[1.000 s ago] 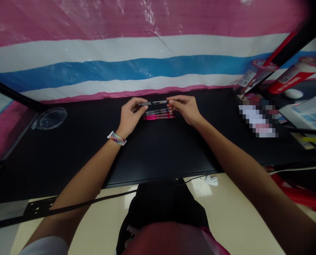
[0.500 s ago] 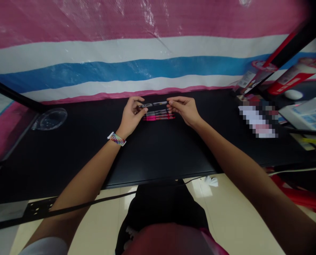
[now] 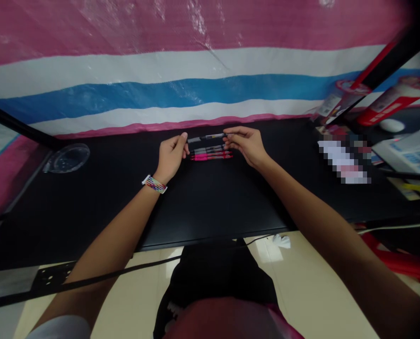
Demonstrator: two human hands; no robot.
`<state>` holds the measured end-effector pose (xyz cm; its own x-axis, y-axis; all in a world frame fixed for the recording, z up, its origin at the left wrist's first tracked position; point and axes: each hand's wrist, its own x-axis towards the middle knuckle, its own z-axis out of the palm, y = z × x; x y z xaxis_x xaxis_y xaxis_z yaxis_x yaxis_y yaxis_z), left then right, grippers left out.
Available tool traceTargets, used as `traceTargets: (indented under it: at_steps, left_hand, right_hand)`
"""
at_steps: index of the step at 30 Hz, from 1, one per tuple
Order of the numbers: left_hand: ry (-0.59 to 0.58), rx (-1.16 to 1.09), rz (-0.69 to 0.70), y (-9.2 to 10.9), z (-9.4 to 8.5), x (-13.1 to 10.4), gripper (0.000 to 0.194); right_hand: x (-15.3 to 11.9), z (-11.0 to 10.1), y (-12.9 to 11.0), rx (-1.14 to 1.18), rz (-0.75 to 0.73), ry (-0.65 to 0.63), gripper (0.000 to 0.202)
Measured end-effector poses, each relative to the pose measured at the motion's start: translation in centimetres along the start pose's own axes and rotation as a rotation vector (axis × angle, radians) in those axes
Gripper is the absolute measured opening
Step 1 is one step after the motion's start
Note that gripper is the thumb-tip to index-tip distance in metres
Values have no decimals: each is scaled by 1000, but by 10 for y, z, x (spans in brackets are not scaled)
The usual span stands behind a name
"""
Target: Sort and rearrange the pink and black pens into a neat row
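Note:
A dark pen with a grey grip [image 3: 207, 138] lies crosswise between my two hands, just beyond a row of other pens. My right hand [image 3: 245, 145] pinches its right end between thumb and fingers. At the other end, my left hand [image 3: 170, 154] is closed, thumb tip and fingers against the pen's left tip. Nearer to me lie several pens side by side on the black table [image 3: 210, 202]: dark ones [image 3: 207, 150] and pink-red ones [image 3: 211, 156]. My left wrist wears a multicoloured band [image 3: 155, 183].
A clear plastic lid [image 3: 69, 158] lies at the left. To the right stand a clear cup [image 3: 332, 101] and a red-and-white cup [image 3: 390, 101], with a white rounded object [image 3: 391, 125] and a blurred-out paper item [image 3: 344, 162]. Striped sheeting [image 3: 181, 92] hangs behind the table.
My left hand has drawn slightly left and its fingers have curled in, with the thumb now at the pen's tip. The pen and my right hand have shifted a little right.

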<state>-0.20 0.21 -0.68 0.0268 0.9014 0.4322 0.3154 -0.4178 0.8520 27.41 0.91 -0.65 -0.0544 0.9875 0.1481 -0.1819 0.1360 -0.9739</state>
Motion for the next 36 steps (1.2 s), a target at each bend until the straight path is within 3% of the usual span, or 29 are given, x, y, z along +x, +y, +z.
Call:
traceTargets:
  at_steps: [3,8,13,21,27,32,36]
  left_hand:
    - [36,-16,13,-2,-1,1,63]
    - [84,-152,10,-10,-2,4,29]
    - [114,-158,-16,-13,-3,4,16]
    - [127,-172,-15,-10,-2,3,13]
    - [-22,-94,-15,-4,-3,-1,12]
    - [-22,84,43,0,-5,0,45]
    - [-38,-3,87,-1,-3,1,21]
  right_hand:
    - [3,-3,2,-39,-45,29,25]
    - [8,-7,3,-56,-132,105,20]
    - [10,-11,3,-99,-161,137,22]
    - [10,-11,2,-135,-157,172,26]
    - [5,-7,5,-142,-119,18,25]
    - [1,-5,5,-108,-118,-24,26]
    - [1,-4,3,-83,-91,-2,25]
